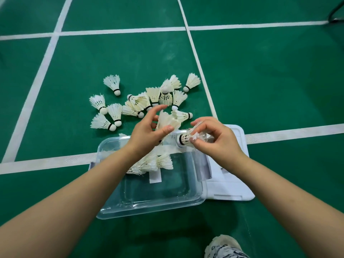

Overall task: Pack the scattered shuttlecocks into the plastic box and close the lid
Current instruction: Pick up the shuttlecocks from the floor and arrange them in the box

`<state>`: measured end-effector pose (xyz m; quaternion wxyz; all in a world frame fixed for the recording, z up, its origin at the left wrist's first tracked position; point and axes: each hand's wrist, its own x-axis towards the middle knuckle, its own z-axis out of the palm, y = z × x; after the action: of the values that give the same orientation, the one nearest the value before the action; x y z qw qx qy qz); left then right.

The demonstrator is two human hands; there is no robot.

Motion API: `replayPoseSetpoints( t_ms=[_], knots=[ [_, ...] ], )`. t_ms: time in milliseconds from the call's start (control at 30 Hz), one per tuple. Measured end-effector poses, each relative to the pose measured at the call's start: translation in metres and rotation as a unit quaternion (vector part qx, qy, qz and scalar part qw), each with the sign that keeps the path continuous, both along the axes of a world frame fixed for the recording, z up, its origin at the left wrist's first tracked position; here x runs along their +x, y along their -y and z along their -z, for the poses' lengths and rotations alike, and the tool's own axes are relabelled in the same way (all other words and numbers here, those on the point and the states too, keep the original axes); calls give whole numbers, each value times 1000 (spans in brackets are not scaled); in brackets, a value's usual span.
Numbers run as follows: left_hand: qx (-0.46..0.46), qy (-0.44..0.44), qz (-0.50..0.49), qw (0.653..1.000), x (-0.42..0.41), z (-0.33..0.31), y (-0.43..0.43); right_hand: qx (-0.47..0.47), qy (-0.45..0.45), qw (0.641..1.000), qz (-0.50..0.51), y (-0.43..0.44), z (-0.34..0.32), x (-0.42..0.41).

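Observation:
A clear plastic box (pixel 149 207) stands open on the green court floor, with several white shuttlecocks (pixel 152 162) lying in its far left corner. Its white lid (pixel 230 185) lies flat to the right of the box. Many more feather shuttlecocks (pixel 141 105) are scattered on the floor beyond the box. My left hand (pixel 147 131) hovers above the box's far edge and pinches a shuttlecock (pixel 167 121) by its feathers. My right hand (pixel 216 140) grips another shuttlecock (pixel 188 139) by its skirt, cork pointing left.
White court lines (pixel 201 67) cross the green floor around the pile. A patterned shoe (pixel 223 246) shows at the bottom edge, right of centre. A dark curved metal leg (pixel 335 12) stands at the top right corner.

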<state>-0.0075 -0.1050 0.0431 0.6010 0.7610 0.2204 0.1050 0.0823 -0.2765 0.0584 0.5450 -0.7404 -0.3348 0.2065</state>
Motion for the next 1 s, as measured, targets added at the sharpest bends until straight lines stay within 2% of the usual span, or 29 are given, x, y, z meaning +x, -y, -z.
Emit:
replayPoseSetpoints(
  t_ms=[100,200,267,367,533,733,1000],
  knots=[
    [43,-29,-43,998,-5,11,10,33,12,998,54,4,1,10],
    [143,-56,-16,988,-14,35,26,64,5,994,87,4,-1,22],
    [177,-75,11,981,-15,50,35,73,5,993,97,1,-1,27],
    [176,-97,34,979,-9,62,47,76,15,993,92,-7,3,26],
    [199,-117,17,973,0,73,53,77,4,993,84,-15,7,26],
    [269,-174,153,935,-9,94,44,79,-22,994,74,-18,13,27],
    [323,-203,194,904,-6,90,32,79,-34,994,69,-23,19,23]
  ],
)
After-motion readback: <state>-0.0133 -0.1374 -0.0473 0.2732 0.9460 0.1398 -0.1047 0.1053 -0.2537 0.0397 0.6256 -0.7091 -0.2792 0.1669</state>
